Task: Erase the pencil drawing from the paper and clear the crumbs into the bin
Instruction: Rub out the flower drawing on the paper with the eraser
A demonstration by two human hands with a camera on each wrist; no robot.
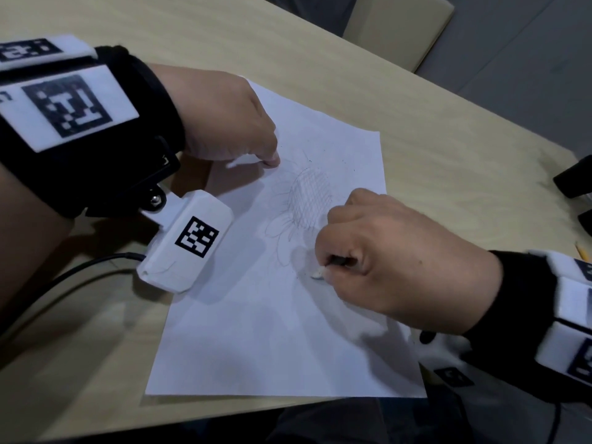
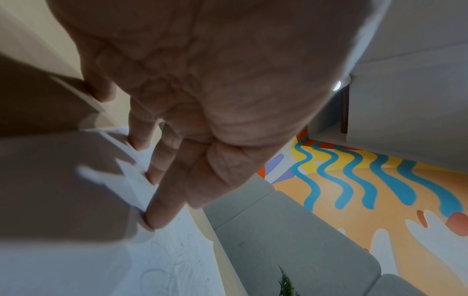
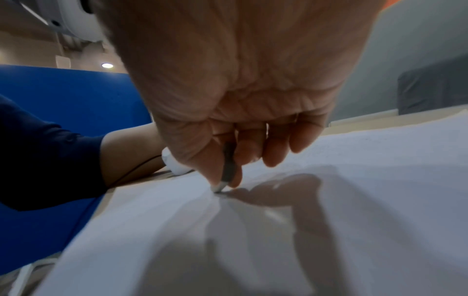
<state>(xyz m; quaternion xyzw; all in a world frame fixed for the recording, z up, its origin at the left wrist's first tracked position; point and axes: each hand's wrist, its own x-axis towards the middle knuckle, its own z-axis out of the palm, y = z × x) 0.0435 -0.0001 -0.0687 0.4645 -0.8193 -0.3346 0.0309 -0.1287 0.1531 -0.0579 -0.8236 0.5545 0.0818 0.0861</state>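
A white sheet of paper [image 1: 256, 331] lies on the light wooden table [image 1: 432, 149], with a pencil drawing [image 1: 304, 203] of a cross-hatched flower in its upper half. My right hand [image 1: 384, 261] pinches a small eraser [image 1: 318, 273] with a dark sleeve and presses its white tip on the paper just below the drawing; in the right wrist view the eraser [image 3: 226, 174] sits between thumb and forefinger. My left hand [image 1: 224, 123] holds the paper down near its upper left edge, straight fingertips [image 2: 157, 218] pressing on the sheet. Tiny dark crumbs [image 1: 342, 161] dot the paper by the drawing.
A yellow pencil tip [image 1: 581, 251] and black objects [image 1: 573, 177] lie at the table's right edge. A padded chair [image 1: 400, 30] stands beyond the far edge. A black cable [image 1: 80, 270] runs from the left wrist camera. No bin is in view.
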